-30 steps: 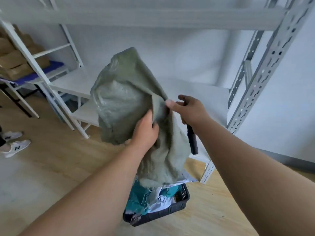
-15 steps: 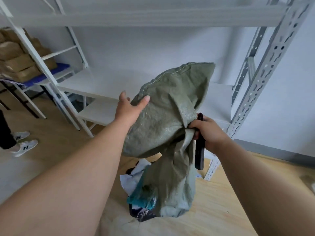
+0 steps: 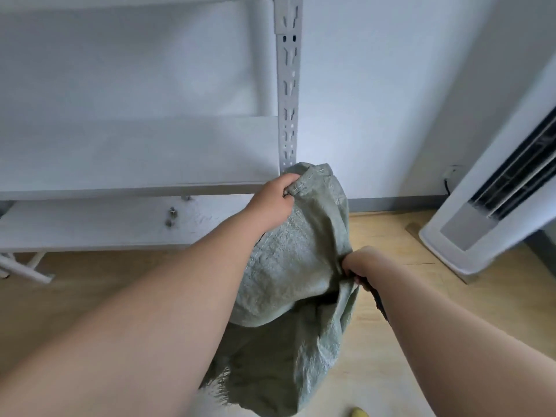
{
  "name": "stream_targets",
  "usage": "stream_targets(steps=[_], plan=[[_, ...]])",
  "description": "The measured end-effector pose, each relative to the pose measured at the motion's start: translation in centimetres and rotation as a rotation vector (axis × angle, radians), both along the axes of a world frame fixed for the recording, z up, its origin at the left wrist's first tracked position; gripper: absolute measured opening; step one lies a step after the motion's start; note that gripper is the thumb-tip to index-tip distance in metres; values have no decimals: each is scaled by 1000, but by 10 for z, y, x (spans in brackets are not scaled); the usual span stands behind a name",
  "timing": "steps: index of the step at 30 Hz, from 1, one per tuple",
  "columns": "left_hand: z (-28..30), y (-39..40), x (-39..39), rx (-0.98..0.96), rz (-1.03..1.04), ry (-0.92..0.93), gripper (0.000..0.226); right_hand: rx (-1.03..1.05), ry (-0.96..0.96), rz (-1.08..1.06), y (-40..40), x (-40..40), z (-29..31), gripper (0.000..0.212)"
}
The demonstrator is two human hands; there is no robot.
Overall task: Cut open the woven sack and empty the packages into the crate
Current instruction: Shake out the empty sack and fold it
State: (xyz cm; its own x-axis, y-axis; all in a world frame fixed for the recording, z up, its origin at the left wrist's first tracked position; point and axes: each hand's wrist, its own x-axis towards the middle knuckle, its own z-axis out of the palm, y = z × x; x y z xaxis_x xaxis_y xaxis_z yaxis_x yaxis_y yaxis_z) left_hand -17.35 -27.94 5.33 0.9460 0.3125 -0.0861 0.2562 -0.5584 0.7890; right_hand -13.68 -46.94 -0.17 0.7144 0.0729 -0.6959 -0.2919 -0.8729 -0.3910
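Left hand (image 3: 272, 203) is closed on the stitched top hem of the woven sack (image 3: 296, 275), pinching a fold of the fabric at the highest point of the bag, just in front of the slotted upright (image 3: 288, 85) of the white shelving unit (image 3: 135, 152). Right hand (image 3: 365, 266) is clenched on a gathered bunch of the sack's side, lower down and nearer the camera. A dark, narrow object (image 3: 379, 300) projects from under that fist along the forearm; it is probably the cutting tool, but too little of it shows to be sure.

Head view, sack: the grey-green fabric hangs limp between the two grips. The upper part bulges slightly below the left hand; the lower part drapes in loose folds to the bottom of the frame, where a frayed, ragged edge is visible. This high-and-low hold keeps the closed hem up and the frayed end down, the arrangement that lets any remaining contents fall out by gravity. The slack fabric suggests little is left inside.

Head view, surroundings: the crate and the packages are not visible; if the crate is underneath, the hanging sack and the forearms conceal it. The wooden floor (image 3: 391, 341) is bare to the right of the sack. A white floor-standing unit with a dark vent (image 3: 487, 206) stands against the wall at right, well apart from the sack. The shelves carry nothing in the visible portion.
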Motion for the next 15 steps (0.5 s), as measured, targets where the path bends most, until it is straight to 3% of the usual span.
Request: stream_targets(steps=[6, 11, 13, 15], plan=[[-31, -121, 75, -52, -117, 37, 47, -164, -66, -68, -114, 49, -11, 9], [-54, -145, 112, -9, -79, 132, 53, -226, -75, -25, -146, 90, -19, 9], [-60, -142, 113, 63, -82, 179, 55, -97, -238, -171, -151, 107, -26, 16], [-63, -137, 109, 147, -133, 225, 56, 74, -493, -218, -145, 120, -27, 39]])
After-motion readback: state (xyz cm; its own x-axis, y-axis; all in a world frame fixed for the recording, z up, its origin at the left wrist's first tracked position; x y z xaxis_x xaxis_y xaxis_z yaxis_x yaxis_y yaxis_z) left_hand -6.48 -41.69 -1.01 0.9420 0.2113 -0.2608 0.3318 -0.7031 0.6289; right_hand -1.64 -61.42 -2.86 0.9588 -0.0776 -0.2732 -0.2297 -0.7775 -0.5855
